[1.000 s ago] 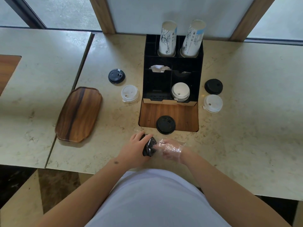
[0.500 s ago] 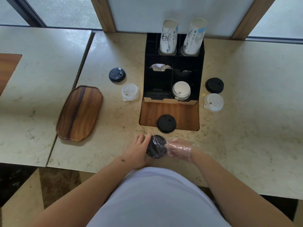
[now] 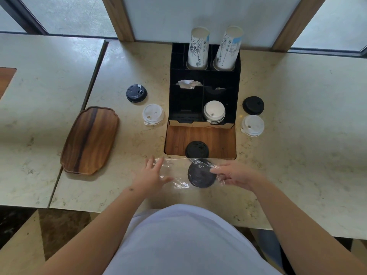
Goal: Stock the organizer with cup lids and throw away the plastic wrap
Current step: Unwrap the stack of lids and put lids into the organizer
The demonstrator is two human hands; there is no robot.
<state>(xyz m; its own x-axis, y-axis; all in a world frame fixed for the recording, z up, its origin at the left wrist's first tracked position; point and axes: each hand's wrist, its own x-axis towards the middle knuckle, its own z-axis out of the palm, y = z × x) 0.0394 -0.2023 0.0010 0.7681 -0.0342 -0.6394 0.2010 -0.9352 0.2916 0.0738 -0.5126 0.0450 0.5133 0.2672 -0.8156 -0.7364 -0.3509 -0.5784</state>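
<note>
a: what could go wrong from here?

b: the black lid stack [image 3: 202,173] sits on the near counter, partly under loose plastic wrap [image 3: 174,175]. the film is thin and clingy, so i'd judge it could drag the lids sideways or tip them if it's pulled off fast. they lie just near of the wooden inset [image 3: 216,138], where a loose black lid [image 3: 197,149] already rests, so a skid could knock that one too.

a: anything else?

b: the wrap could stick to the fingers and never reach the bin. no bin shows here, so it may have to be carried out of view.

a: and the hands?

b: the left hand [image 3: 152,176] is spread wide, fingers apart, lying on the wrap to the left of the lids. whether it pinches the film or only presses it, i can't tell. the right hand [image 3: 236,175] is partly closed, its fingertips [image 3: 215,171] on the right edge of the lid stack through the film, seemingly steadying it.

a: where do the lids go?

b: into the black organizer [image 3: 204,92] on the far side of the inset. its near right bay holds white lids [image 3: 214,112]; the near left bay [image 3: 185,105] looks empty, a likely home for black ones. two cup stacks [image 3: 214,48] stand at its far end.

a: other lids about?

b: a black and a white lid [image 3: 153,114] left of the organizer, another pair [image 3: 253,116] on its right, all still on the counter [image 3: 297,155].
</note>
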